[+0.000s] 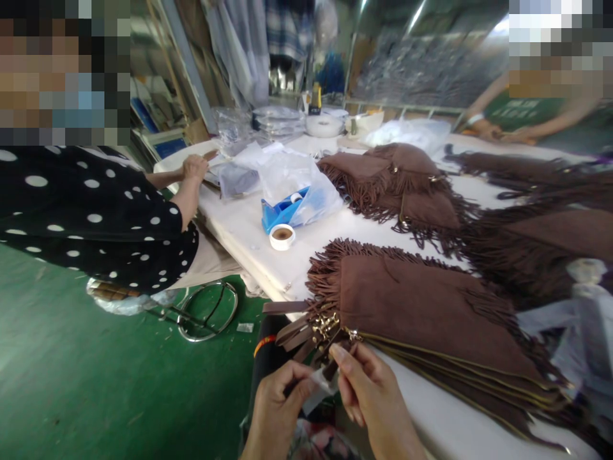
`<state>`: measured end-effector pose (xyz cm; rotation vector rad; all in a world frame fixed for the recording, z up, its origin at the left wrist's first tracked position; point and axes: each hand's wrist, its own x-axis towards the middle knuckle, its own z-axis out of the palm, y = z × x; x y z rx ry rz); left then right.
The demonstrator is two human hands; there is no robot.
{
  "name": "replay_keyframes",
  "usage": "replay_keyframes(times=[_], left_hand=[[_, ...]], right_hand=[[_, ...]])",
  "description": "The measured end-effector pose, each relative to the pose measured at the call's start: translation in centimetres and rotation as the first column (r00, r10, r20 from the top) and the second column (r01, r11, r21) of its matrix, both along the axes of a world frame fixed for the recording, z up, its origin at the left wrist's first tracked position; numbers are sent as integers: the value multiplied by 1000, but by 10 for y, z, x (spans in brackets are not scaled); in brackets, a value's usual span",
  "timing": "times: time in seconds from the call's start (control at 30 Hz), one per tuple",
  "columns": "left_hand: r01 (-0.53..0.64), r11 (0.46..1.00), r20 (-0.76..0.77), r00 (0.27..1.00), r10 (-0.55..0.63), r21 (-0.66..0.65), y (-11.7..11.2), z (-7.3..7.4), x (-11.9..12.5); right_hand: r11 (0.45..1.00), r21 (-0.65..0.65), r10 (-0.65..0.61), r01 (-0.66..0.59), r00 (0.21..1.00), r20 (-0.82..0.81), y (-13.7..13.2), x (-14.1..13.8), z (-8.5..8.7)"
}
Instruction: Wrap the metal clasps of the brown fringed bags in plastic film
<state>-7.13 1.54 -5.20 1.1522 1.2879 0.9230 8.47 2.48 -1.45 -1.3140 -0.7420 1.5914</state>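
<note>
My left hand (275, 409) and my right hand (371, 399) meet at the near edge of the white table (239, 230). Both pinch a small brown zipper-pull strap (329, 369) with a bit of clear wrapping (320, 384) around it. The strap hangs from the corner of a stack of brown suede fringed bags (421, 313) lying on the table just beyond my hands. Gold metal zipper hardware (325, 326) clusters at that corner.
More brown fringed bags (407, 185) lie further back and to the right. A blue tape dispenser (282, 211), a tape roll (282, 236) and clear plastic bags (287, 169) sit mid-table. A person in a polka-dot top (90, 217) sits at left; another person's arm (498, 131) rests far right.
</note>
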Motion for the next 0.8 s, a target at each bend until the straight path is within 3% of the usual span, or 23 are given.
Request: replay_keyframes(times=[0.13, 0.23, 0.67, 0.8], left_hand=[[-20, 976, 266, 961, 78, -216, -6, -11, 16], [1, 953, 392, 912, 123, -302, -10, -13, 25], [-48, 948, 443, 876, 191, -314, -6, -16, 49], [-100, 936, 452, 855, 255, -339, 0, -13, 51]], right_hand=[[1000, -16, -18, 18, 999, 36, 1, 5, 1], [999, -11, -34, 35, 999, 37, 3, 8, 0], [988, -84, 145, -132, 976, 161, 6, 19, -1], [997, 21, 60, -70, 949, 311, -4, 26, 1]])
